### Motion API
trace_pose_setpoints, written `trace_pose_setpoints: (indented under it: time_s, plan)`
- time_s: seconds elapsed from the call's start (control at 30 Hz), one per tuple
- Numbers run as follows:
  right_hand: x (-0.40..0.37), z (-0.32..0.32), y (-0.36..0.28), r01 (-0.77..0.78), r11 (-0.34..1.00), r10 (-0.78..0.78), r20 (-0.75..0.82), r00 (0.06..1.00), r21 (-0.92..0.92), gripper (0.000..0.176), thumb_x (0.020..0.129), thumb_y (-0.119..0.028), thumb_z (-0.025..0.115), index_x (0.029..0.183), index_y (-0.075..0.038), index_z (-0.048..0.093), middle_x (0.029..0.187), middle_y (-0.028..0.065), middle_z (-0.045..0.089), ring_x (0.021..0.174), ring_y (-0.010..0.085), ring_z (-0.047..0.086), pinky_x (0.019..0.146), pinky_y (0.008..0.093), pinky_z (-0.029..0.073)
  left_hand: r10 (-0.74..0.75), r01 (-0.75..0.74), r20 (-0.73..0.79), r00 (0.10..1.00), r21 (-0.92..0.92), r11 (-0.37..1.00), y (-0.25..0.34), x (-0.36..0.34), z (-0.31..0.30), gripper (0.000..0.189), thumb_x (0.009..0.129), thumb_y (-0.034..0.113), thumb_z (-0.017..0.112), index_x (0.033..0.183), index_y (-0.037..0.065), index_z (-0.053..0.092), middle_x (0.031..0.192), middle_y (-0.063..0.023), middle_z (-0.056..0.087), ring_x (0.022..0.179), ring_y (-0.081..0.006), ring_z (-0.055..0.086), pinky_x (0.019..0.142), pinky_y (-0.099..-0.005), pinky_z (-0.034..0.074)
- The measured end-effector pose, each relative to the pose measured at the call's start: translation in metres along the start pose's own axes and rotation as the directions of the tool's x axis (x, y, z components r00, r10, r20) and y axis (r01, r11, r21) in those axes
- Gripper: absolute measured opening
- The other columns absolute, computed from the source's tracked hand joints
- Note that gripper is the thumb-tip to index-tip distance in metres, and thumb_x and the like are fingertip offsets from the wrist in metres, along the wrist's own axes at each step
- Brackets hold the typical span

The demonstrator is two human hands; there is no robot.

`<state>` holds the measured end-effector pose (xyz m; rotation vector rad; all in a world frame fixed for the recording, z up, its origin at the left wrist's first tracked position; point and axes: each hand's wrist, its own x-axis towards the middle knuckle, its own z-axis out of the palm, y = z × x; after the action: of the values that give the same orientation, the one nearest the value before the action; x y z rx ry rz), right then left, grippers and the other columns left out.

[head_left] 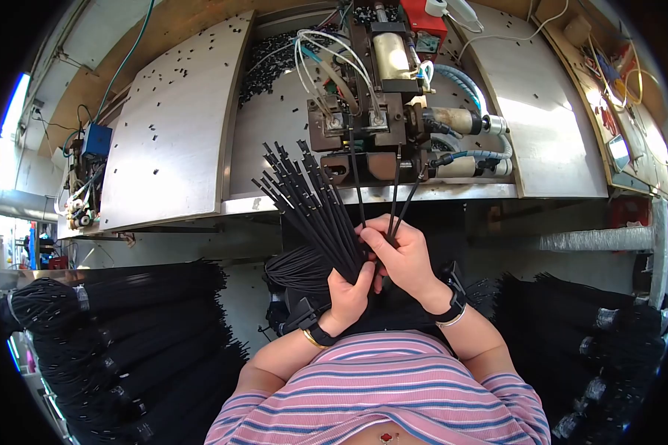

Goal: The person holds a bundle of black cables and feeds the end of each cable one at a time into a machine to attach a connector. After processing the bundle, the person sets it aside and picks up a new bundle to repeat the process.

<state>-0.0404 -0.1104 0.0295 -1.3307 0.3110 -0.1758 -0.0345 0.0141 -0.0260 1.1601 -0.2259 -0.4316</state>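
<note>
Fanning up from the left hand, a bunch of black strips sits in its closed grip, just below the machine on the steel worktop. The right hand has its grip pinched on three single strips whose tips reach the machine.

Short-sleeved shirt here: pink, with white, blue and purple horizontal stripes, and a small red emblem low at the front. Left hand and right hand are both bare. On the left wrist, a black strap with a boxy black piece, then a thin gold bangle. Right wrist: a matching black band and a slim pale bangle.
</note>
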Motion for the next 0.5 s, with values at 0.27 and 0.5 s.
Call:
trace_pose_setpoints:
  time_s: [0.27,0.5]
  plan:
    - [0.0000,-0.0025,-0.0041,-0.037,0.999,0.037,-0.011,0.999,0.017,0.015,0.090,-0.013,0.057,0.093,-0.001,0.064,0.074,0.0011,0.060,0.060,0.0046,0.056,0.045,0.0167,0.042,-0.015,0.015,-0.006,1.000,-0.001,1.000,0.0072,-0.0015,0.0065,0.022,0.088,-0.005,0.047,0.110,-0.003,0.050,0.091,-0.0096,0.059,0.069,-0.0132,0.060,0.049,-0.0211,0.047]
    - [-0.0008,-0.0039,-0.0038,-0.038,0.998,0.038,-0.013,0.999,0.041,0.016,0.090,-0.014,0.056,0.093,0.000,0.065,0.072,0.0006,0.060,0.058,0.0048,0.055,0.044,0.0172,0.041,-0.001,0.001,-0.001,1.000,0.006,1.000,0.0090,-0.0018,0.0100,0.018,0.088,-0.005,0.047,0.105,-0.003,0.051,0.086,-0.0099,0.059,0.065,-0.0121,0.059,0.049,-0.0207,0.046]
